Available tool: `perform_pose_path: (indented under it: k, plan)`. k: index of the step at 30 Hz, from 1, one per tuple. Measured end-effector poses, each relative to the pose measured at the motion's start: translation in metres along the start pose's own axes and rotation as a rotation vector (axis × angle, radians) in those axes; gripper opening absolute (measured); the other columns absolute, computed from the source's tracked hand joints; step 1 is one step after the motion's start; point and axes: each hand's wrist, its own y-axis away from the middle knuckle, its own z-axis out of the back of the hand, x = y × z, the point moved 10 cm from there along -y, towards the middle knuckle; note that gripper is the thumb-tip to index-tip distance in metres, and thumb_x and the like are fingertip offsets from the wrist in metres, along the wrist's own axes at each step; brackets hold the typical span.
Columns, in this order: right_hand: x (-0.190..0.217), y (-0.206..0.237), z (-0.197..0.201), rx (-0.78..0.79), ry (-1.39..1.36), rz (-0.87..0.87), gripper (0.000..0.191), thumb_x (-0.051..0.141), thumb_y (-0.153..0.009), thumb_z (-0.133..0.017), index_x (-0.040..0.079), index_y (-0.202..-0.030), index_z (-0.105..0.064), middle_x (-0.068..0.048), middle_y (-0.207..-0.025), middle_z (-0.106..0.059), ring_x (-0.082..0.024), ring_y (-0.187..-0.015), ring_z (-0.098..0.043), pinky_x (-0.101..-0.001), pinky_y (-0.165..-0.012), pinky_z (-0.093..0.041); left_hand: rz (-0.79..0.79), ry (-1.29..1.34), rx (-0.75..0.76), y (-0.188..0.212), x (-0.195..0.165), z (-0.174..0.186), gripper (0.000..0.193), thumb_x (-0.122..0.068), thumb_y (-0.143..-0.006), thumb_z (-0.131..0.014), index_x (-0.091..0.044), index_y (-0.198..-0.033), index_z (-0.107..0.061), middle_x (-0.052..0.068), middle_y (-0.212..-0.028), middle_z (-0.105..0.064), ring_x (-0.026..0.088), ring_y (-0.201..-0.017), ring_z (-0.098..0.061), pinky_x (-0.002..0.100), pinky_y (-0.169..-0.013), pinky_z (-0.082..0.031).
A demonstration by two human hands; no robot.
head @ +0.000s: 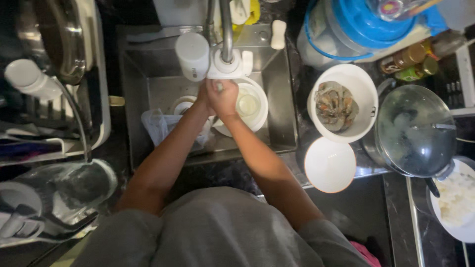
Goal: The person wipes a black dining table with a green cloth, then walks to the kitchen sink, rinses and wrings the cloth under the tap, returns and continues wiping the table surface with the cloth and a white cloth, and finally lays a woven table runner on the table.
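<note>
Two hands together under the tap, rinsing in progress

Both hands meet over the steel sink [282, 94], directly below the white filter head [225, 66] of the tap [226, 24]. The right hand [225, 97] lies on top, its fingers curled and pressed together around something small that I cannot see. The left hand [204, 97] is mostly hidden behind it, at about 9 o'clock from the right hand; if it is spread or closed, I cannot tell. Whether water is running is also not clear, because the stream would be covered by the hands.

At 3 o'clock from the hands, touching or nearly touching them, a white bowl [250, 105] stands in the sink with some pale liquid inside. At 8 o'clock from the hands lies a clear plastic bag [158, 126], crumpled on the sink floor. A white cup [192, 55] stands at 11 o'clock, near the tap.

Outside the sink, at 3 o'clock, a white pot [363, 89] holds raw shrimp [336, 105]. Below it, at 4 o'clock, is an empty white dish [329, 164], and farther right a pot with a glass lid [414, 129].

As I judge it, the step in hand is washing or rinsing under the tap, somewhere in the middle of preparing food. The next move probably calls for opening the hands and taking the cleaned piece away from the tap without striking the bowl just beside.
</note>
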Motion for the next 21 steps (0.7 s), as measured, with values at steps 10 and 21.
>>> perform_pose_path:
  k: [10, 21]
  plan:
    - [-0.103, 0.009, 0.007, 0.198, -0.252, -0.608, 0.048, 0.043, -0.097, -0.068, 0.000, -0.121, -0.070, -0.016, -0.092, -0.071, -0.027, -0.079, -0.067, -0.0390, -0.070, -0.050, 0.060, -0.562, 0.083, 0.018, 0.003, 0.002, 0.040, -0.022, -0.094, -0.070, 0.002, -0.125, -0.068, 0.009, -0.117, -0.073, 0.016, -0.110, -0.069, 0.030, -0.095, -0.052]
    - [-0.114, 0.064, -0.026, 0.185, -0.789, -1.079, 0.039, 0.038, -0.112, -0.057, 0.004, -0.127, -0.068, -0.006, -0.103, -0.071, -0.023, -0.083, -0.055, -0.0411, -0.062, -0.038, 0.020, -0.460, -0.251, 0.044, -0.023, 0.045, 0.034, -0.017, -0.093, -0.073, 0.000, -0.121, -0.063, 0.009, -0.112, -0.071, 0.019, -0.098, -0.069, 0.036, -0.084, -0.059]
